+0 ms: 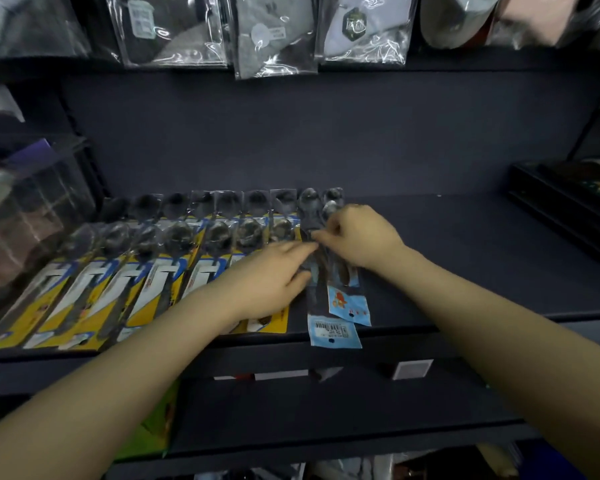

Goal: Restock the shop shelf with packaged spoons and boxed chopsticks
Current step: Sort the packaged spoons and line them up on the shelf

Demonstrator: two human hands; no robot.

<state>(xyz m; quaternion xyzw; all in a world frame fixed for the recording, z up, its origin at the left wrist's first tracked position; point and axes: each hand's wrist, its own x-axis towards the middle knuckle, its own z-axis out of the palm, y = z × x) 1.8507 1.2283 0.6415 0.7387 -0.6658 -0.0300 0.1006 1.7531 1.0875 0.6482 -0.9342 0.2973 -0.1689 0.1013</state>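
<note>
Two clear plastic spoon packets with pale blue header cards lie side by side on the dark shelf (465,258), their long axes running from twelve o'clock, where the spoon bowls sit, down to six, where the cards reach the front edge. The left blue-carded packet (333,336) overhangs the shelf lip; the right blue-carded packet (350,306) sits slightly further back and partly overlaps it. The right hand (357,237) is at the packets' upper half, fingers curled and apparently pinching the film near the bowls, though blur hides exactly which packet it grips. The left hand (274,275) comes in from eight o'clock with fingers straight and close together, their tips touching the left packet's edge; it holds nothing. Both hands are on the packets, so neither is clearly nearer; the right has the grasp and the left acts as a guide. Judging from the overhang, the coming move is probably a slide toward twelve o'clock along the long axis to bring the cards level with the row. At nine o'clock lies that row of yellow-and-blue carded spoon packets (160,282) in two overlapping tiers. At three o'clock, well apart, sit dark flat boxes (568,199), possibly the chopsticks. Bagged goods (274,36) hang at twelve.
</note>
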